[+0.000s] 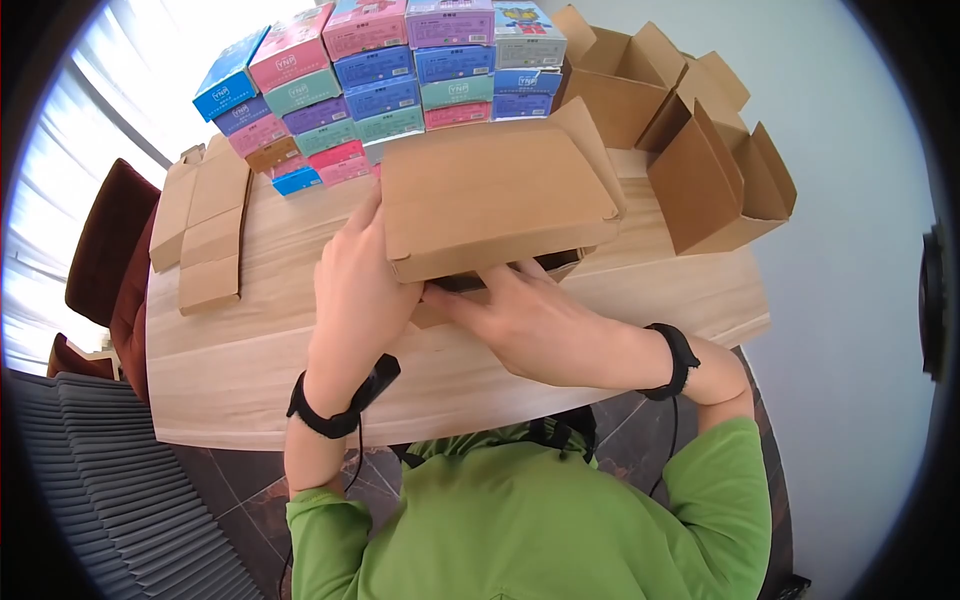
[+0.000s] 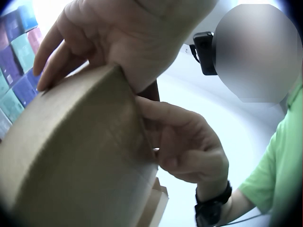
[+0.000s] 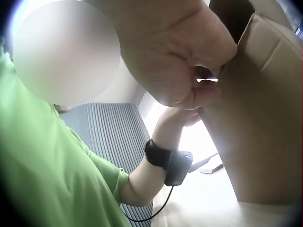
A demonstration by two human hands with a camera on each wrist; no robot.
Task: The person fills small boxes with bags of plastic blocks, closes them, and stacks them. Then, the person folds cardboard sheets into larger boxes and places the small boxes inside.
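A brown cardboard box (image 1: 490, 195) is held over the middle of the table in the head view, one flap raised at its far right corner. My left hand (image 1: 355, 280) lies along its left side; in the left wrist view the fingers of the left hand (image 2: 118, 38) rest on the cardboard (image 2: 80, 142). At the near side, my right hand (image 1: 530, 325) has its fingers partly under the lid-like top, by a dark gap. The right wrist view shows the thumb and a finger of the right hand (image 3: 175, 56) at the edge of the cardboard (image 3: 260, 123).
Stacked coloured boxes (image 1: 385, 95) stand at the back of the wooden table (image 1: 240, 370). Flattened cardboard (image 1: 210, 230) lies at the left. Open cardboard boxes (image 1: 715, 180) stand at the back right. A dark red chair (image 1: 110, 245) is beyond the left edge.
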